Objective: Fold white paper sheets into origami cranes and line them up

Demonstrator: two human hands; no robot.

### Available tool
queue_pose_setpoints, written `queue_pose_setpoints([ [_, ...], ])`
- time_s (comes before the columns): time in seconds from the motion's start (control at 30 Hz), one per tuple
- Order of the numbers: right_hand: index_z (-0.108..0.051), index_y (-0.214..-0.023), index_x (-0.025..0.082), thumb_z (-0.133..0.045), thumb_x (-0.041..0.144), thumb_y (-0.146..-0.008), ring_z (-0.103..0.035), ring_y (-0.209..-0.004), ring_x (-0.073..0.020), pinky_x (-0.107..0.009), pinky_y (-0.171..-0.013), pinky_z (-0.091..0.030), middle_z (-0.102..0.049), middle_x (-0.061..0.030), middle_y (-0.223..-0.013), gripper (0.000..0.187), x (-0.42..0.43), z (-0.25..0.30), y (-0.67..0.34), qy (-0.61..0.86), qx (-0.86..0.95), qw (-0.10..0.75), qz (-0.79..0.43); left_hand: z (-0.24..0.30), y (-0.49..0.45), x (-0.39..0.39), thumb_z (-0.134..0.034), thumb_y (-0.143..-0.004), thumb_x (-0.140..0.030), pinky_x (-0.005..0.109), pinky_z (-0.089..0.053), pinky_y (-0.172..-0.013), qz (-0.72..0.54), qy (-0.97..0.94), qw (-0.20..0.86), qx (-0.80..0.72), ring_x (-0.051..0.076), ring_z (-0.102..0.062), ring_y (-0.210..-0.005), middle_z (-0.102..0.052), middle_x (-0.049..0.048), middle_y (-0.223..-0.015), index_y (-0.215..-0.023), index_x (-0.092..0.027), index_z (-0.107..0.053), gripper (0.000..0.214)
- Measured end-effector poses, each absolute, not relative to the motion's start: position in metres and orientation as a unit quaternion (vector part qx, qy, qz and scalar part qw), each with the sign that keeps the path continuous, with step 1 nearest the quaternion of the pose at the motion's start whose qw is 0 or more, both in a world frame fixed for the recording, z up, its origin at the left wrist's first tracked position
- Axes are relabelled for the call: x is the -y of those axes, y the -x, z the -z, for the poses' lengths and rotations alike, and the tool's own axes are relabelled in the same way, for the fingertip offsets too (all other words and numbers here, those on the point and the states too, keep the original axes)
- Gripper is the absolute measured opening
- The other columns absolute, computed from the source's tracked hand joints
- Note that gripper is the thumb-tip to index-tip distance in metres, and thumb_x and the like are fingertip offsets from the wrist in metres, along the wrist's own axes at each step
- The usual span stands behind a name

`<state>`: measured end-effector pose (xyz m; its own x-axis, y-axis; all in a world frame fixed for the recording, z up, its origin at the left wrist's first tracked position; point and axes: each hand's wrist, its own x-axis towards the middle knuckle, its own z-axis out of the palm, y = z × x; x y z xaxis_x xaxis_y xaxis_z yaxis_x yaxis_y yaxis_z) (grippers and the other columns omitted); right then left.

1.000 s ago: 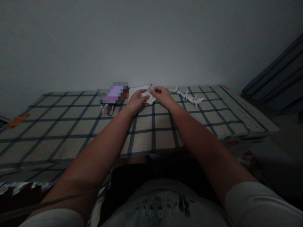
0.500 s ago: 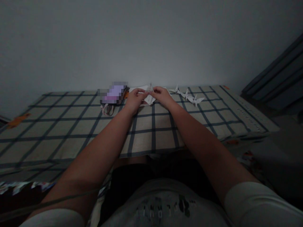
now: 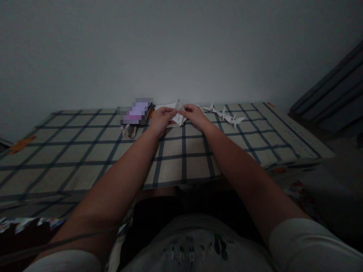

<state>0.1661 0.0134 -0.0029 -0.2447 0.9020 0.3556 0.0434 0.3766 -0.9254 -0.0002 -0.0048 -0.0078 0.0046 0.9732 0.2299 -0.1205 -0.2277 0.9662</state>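
Between my hands is a folded piece of white paper (image 3: 179,119), creased into a diamond shape with a point at the top and another toward me. My left hand (image 3: 162,119) pinches its left side, thumb and fingers closed on it. From the right, my right hand (image 3: 194,115) grips the paper with thumb and bent fingers. The thumbs nearly meet at its middle. White sheets (image 3: 167,107) lie flat behind and beneath the folded paper, partly covered by my hands.
Several white paper cranes (image 3: 234,120) stand in a row to the right. A phone with a lit, blurred screen (image 3: 138,111) and a strap (image 3: 129,131) lies at left. The checked tablecloth (image 3: 170,166) covers the table, which meets a plain wall (image 3: 181,49).
The folded paper and its upper tip have shifted slightly left. Both hands keep hold of it and have hardly moved.
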Motion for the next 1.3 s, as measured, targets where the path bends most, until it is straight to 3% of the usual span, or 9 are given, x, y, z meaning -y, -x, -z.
queue_pose_setpoints([
  [0.2,-0.065,-0.085,0.018,-0.073,0.044,-0.074,-0.057,-0.075,-0.014,-0.027,-0.07,-0.047,-0.065,-0.0006,-0.08,0.03,-0.022,0.011,-0.168,0.341,0.676,0.498,-0.423,0.004,-0.001,0.01,-0.078,-0.074,-0.032,0.029,-0.056,-0.066,-0.567,-0.537,0.457,-0.426,0.016,-0.066,-0.072,-0.07,0.0044,-0.081,-0.087,-0.014,-0.066,0.026],
  [0.4,-0.063,-0.083,0.018,-0.071,0.04,-0.075,-0.057,-0.077,-0.0141,-0.028,-0.075,-0.047,-0.065,-0.0007,-0.08,0.024,-0.019,0.007,-0.167,0.359,0.677,0.51,-0.392,0.004,-0.001,0.009,-0.075,-0.077,-0.029,0.03,-0.059,-0.069,-0.554,-0.548,0.472,-0.413,0.016,-0.068,-0.073,-0.071,0.0035,-0.082,-0.118,-0.016,-0.063,0.044],
  [0.73,-0.063,-0.083,0.018,-0.07,0.039,-0.076,-0.055,-0.074,-0.0144,-0.028,-0.071,-0.045,-0.063,-0.0001,-0.077,0.024,-0.022,0.01,-0.168,0.367,0.675,0.513,-0.384,0.006,-0.001,0.009,-0.076,-0.078,-0.025,0.035,-0.061,-0.075,-0.53,-0.531,0.523,-0.405,0.017,-0.07,-0.073,-0.071,0.0051,-0.084,-0.14,-0.019,-0.05,0.067],
  [0.93,-0.064,-0.083,0.019,-0.069,0.043,-0.077,-0.054,-0.075,-0.0147,-0.029,-0.073,-0.045,-0.061,0.0004,-0.076,0.026,-0.028,0.013,-0.169,0.366,0.687,0.52,-0.351,0.01,-0.004,0.008,-0.079,-0.075,-0.017,0.032,-0.061,-0.069,-0.506,-0.528,0.549,-0.405,0.013,-0.066,-0.061,-0.068,0.0012,-0.074,-0.143,-0.018,-0.047,0.076],
  [1.3,-0.064,-0.086,0.019,-0.069,0.045,-0.077,-0.056,-0.075,-0.0151,-0.028,-0.071,-0.045,-0.062,0.0006,-0.077,0.028,-0.028,0.011,-0.169,0.383,0.664,0.535,-0.356,0.007,-0.007,0.014,-0.077,-0.074,-0.014,0.032,-0.062,-0.074,-0.5,-0.526,0.577,-0.375,0.015,-0.07,-0.067,-0.069,-0.0001,-0.075,-0.146,-0.019,-0.043,0.08],
])
